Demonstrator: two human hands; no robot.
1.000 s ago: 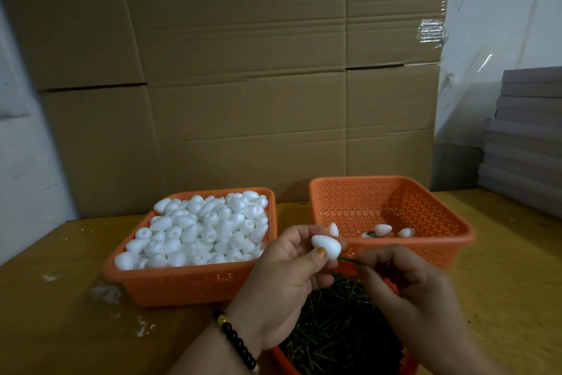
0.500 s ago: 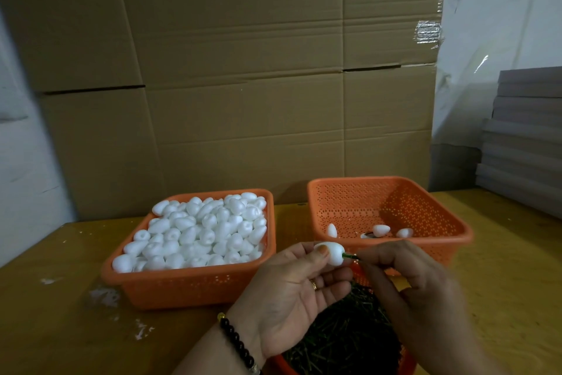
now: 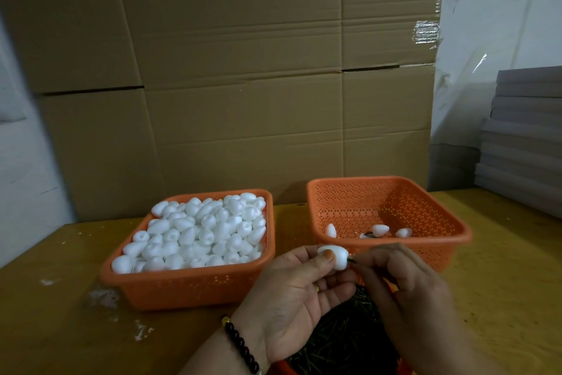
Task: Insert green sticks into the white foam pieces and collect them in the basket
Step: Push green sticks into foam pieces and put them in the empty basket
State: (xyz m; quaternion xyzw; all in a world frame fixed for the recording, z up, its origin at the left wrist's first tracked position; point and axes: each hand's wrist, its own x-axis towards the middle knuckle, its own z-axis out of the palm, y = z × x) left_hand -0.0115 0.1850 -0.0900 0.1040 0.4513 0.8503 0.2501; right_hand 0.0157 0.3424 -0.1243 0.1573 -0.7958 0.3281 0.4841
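Observation:
My left hand pinches a white foam piece between thumb and fingers. My right hand pinches a green stick; only a short bit of it shows between my fingertips and the foam's right end. Both hands hover above a container of green sticks at the bottom edge. Beyond them to the right stands an orange basket with a few foam pieces on its floor. On the left is another orange basket, heaped with white foam pieces.
Everything sits on a yellowish wooden table. White foam crumbs lie near the left basket. Large cardboard boxes form a wall behind the baskets. A stack of grey boards stands at the far right.
My right hand brought the green stick to the foam piece and pushed it in; less of the stick shows now. Both hands sank slightly together.

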